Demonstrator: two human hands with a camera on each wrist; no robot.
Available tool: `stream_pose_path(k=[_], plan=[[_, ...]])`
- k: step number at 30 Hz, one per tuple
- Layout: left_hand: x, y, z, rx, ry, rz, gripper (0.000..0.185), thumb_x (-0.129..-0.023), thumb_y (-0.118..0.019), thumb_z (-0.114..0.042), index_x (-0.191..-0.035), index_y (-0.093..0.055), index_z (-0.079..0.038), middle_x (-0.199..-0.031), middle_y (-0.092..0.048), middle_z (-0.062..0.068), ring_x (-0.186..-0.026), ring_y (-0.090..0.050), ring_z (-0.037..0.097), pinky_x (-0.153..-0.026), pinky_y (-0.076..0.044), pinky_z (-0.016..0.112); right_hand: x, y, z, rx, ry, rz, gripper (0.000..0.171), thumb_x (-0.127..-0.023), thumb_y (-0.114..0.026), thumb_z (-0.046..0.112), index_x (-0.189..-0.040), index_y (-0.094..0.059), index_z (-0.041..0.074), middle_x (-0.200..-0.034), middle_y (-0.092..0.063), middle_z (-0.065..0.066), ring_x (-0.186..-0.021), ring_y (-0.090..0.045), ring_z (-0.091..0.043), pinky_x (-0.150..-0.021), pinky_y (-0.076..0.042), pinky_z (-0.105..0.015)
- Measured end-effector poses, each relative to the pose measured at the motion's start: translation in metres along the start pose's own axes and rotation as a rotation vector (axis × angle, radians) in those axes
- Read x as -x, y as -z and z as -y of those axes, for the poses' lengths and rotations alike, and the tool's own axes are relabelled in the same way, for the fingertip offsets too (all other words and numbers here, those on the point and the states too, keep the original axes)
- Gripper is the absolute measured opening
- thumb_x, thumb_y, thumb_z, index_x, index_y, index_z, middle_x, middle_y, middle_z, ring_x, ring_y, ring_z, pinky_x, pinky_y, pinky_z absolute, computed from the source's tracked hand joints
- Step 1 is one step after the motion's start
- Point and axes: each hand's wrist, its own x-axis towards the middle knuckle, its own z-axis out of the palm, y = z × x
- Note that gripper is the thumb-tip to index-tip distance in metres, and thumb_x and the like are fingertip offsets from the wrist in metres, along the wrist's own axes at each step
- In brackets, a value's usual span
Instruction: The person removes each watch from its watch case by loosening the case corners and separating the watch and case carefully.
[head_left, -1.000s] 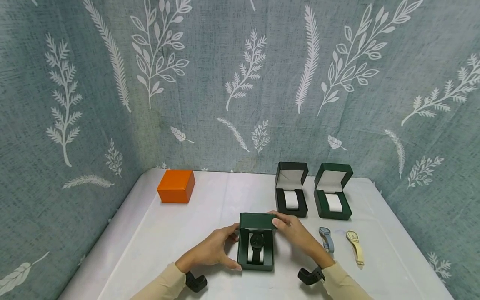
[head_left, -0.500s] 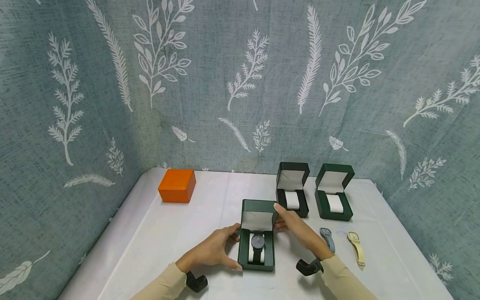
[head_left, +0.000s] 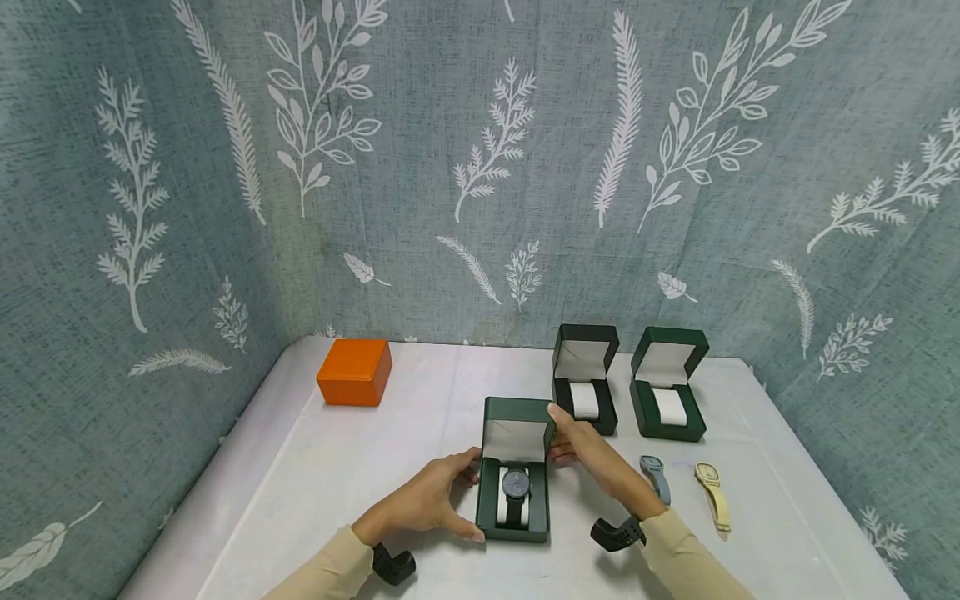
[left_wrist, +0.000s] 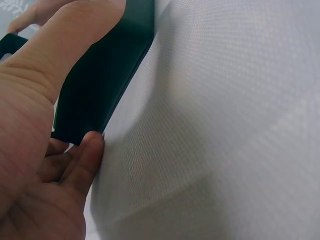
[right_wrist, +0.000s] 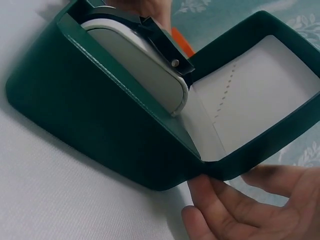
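Note:
A dark green watch box (head_left: pixel 513 535) stands on the white table with its lid (head_left: pixel 514 439) raised. Inside, a black watch (head_left: pixel 516 483) is wrapped round a white cushion (right_wrist: pixel 140 70). My left hand (head_left: pixel 429 500) grips the base from the left: the thumb lies along the side, the fingertips at the rear corner, as the left wrist view shows on the green side wall (left_wrist: pixel 95 90). At the lid's right edge is my right hand (head_left: pixel 596 458), thumb on the lid and fingers behind near the hinge. In the right wrist view those fingers (right_wrist: pixel 210 202) touch the hinge edge from below.
Behind and to the right stand an open black watch box (head_left: pixel 583 425) and an open green one (head_left: pixel 671 431), each with a white cushion. A blue-grey watch (head_left: pixel 655 479) and a yellow watch (head_left: pixel 711 496) lie right of my right hand. An orange box (head_left: pixel 354 372) sits at the back left.
The lid has swung up and back from partly lowered to wide open, with my right hand on it. My left hand has stayed on the base.

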Motion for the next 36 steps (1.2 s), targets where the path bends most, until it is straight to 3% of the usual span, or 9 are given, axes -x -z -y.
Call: stream_pose_path(k=[7, 16, 26, 31, 36], plan=[[0.000, 0.000, 0.000, 0.005, -0.003, 0.004, 0.117, -0.064, -0.100, -0.037, -0.154, -0.037, 0.003, -0.131, -0.060, 0.002, -0.112, -0.059, 0.010, -0.105, -0.047, 0.030, 0.000, -0.002, 0.000, -0.028, -0.039, -0.022, 0.078, -0.106, -0.038, 0.060, -0.125, -0.061, -0.013, -0.111, -0.067, -0.019, -0.094, -0.064, -0.027, -0.091, -0.055, -0.043], [0.000, 0.001, 0.001, -0.021, 0.001, 0.010, 0.120, -0.065, -0.099, -0.041, -0.156, -0.035, 0.005, -0.133, -0.061, 0.003, -0.113, -0.059, 0.009, -0.108, -0.046, 0.032, 0.015, 0.001, -0.010, -0.009, -0.030, -0.056, 0.080, -0.106, -0.044, 0.059, -0.142, -0.052, -0.011, -0.121, -0.070, -0.019, -0.106, -0.070, -0.028, -0.094, -0.057, -0.042], [0.000, 0.002, 0.000, -0.026, 0.022, 0.009, 0.123, -0.064, -0.099, -0.042, -0.157, -0.034, 0.005, -0.135, -0.061, 0.003, -0.114, -0.060, 0.011, -0.111, -0.044, 0.037, 0.032, 0.000, -0.020, 0.071, 0.045, -0.051, 0.048, -0.099, -0.068, 0.041, -0.126, -0.066, 0.002, -0.113, -0.072, -0.009, -0.100, -0.069, -0.022, -0.084, -0.059, -0.031], [0.000, 0.001, 0.000, -0.022, 0.026, 0.011, 0.122, -0.065, -0.098, -0.043, -0.157, -0.033, 0.005, -0.137, -0.060, 0.003, -0.114, -0.060, 0.010, -0.111, -0.043, 0.038, 0.040, -0.004, -0.022, 0.109, 0.080, -0.061, 0.045, -0.093, -0.077, 0.039, -0.126, -0.067, 0.009, -0.113, -0.072, -0.004, -0.100, -0.069, -0.020, -0.083, -0.058, -0.030], [0.000, 0.001, 0.000, -0.015, 0.026, 0.012, 0.121, -0.066, -0.098, -0.043, -0.157, -0.033, 0.004, -0.140, -0.059, 0.004, -0.115, -0.060, 0.011, -0.111, -0.044, 0.037, 0.047, -0.007, -0.025, 0.081, 0.125, -0.010, 0.046, -0.091, -0.081, 0.032, -0.127, -0.066, 0.007, -0.114, -0.071, -0.008, -0.099, -0.070, -0.024, -0.080, -0.060, -0.034]])
